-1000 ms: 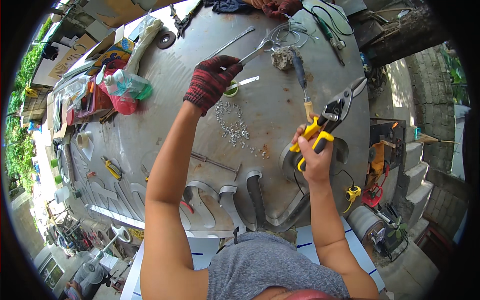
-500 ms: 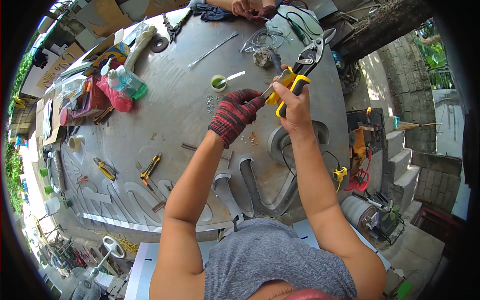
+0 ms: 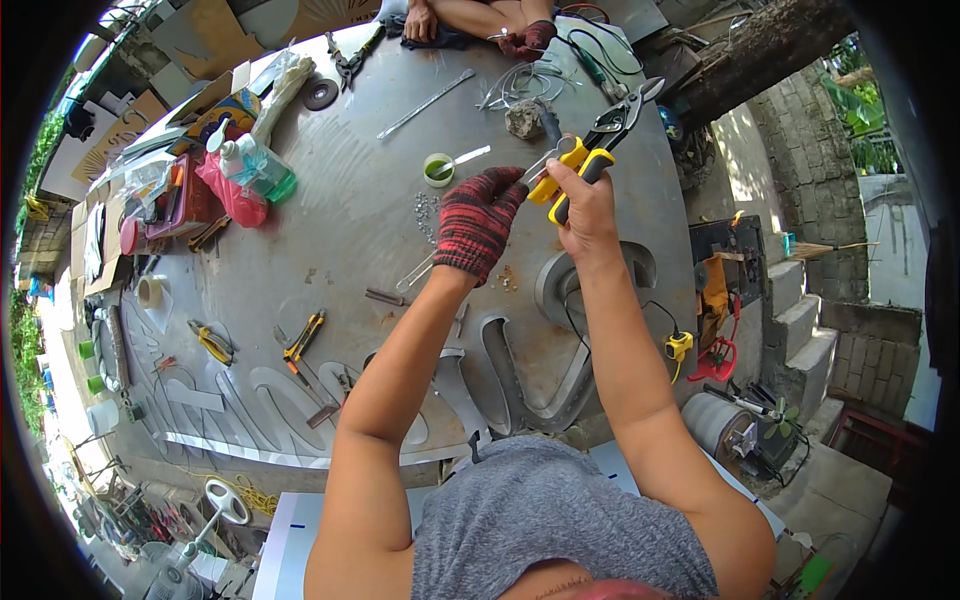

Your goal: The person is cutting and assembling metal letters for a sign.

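My left hand [image 3: 480, 225], in a red and black knit glove, is closed with its fingertips together around a thin strip of bright metal [image 3: 535, 172]. A narrow looped end of similar metal [image 3: 412, 272] shows below the glove; whether it is the same piece is hidden. My bare right hand [image 3: 586, 210] grips tin snips [image 3: 597, 165] by their yellow and black handles, with the thumb across them. The blades point away to the upper right, apart from the strip. The strip's far end lies beside the handles, near the right fingers.
Across the metal table lie small metal bits [image 3: 426, 215], a green-filled cup [image 3: 438, 168], a stone [image 3: 524, 118], metal letter shapes [image 3: 500, 370], pliers [image 3: 212, 342] and orange-handled pliers [image 3: 302, 338]. Bottles [image 3: 255, 165] stand left. Another person's gloved hand [image 3: 530, 42] is at the far edge.
The metal strip has turned in my left hand, and its looped end now shows below the glove. Both hands have shifted slightly. The other person's hands have moved apart.
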Available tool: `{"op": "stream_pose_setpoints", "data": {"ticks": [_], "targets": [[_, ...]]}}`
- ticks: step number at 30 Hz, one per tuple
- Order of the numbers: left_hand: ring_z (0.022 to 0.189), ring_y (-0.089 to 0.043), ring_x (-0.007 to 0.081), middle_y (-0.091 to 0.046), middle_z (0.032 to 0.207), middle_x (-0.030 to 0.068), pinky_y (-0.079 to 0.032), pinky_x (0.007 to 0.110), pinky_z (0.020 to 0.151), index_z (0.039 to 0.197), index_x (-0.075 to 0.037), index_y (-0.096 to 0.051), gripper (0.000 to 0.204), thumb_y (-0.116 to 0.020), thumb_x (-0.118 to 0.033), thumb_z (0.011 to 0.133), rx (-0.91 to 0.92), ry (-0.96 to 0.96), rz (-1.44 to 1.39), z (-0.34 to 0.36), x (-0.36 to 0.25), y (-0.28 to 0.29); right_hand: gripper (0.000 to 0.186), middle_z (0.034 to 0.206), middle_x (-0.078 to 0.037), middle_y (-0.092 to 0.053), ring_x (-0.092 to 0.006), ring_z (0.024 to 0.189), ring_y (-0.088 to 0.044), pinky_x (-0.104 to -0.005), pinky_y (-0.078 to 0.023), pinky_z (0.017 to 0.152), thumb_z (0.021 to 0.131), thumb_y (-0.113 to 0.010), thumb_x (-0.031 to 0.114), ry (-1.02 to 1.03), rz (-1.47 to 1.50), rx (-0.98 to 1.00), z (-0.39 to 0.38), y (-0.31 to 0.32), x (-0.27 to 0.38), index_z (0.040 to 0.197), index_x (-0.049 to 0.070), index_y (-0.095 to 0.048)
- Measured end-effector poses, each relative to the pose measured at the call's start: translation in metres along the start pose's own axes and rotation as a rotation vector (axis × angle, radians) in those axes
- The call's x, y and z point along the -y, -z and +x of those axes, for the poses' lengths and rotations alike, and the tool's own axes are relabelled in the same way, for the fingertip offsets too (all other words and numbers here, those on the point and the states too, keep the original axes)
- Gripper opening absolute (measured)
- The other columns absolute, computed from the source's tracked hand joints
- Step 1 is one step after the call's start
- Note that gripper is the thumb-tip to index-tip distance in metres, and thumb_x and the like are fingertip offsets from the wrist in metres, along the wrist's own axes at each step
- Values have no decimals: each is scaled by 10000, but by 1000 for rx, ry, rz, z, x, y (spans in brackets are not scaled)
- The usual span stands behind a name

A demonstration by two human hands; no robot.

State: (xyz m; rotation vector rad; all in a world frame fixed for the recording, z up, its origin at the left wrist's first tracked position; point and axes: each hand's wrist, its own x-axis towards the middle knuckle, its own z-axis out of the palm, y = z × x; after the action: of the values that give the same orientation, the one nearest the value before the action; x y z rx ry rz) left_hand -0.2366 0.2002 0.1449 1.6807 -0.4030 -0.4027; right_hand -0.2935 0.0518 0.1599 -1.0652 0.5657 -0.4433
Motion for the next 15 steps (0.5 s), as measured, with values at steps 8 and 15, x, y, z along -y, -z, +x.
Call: {"op": "stream_pose_setpoints", "data": {"ticks": [8,15], "targets": [[897,-739,280,-762,962,163,-551,362,827,1099,-41,-742,268,-676,-252,947,27,61,54,3,1,13,452,905,-41,-630,-153,773,-647,-299,-528,726,877,-696,2,40,-107,-16,7,-9,0,1299,41,-539],[901,-727,177,-773,957,120,-543,315,860,1120,16,-724,266,-667,-196,969,111,140,77,5,8,25,408,887,-69,-629,-175,757,-654,-320,-545,728,871,-705,17,11,-38,-76,26,2,2,1244,43,-543]]}}
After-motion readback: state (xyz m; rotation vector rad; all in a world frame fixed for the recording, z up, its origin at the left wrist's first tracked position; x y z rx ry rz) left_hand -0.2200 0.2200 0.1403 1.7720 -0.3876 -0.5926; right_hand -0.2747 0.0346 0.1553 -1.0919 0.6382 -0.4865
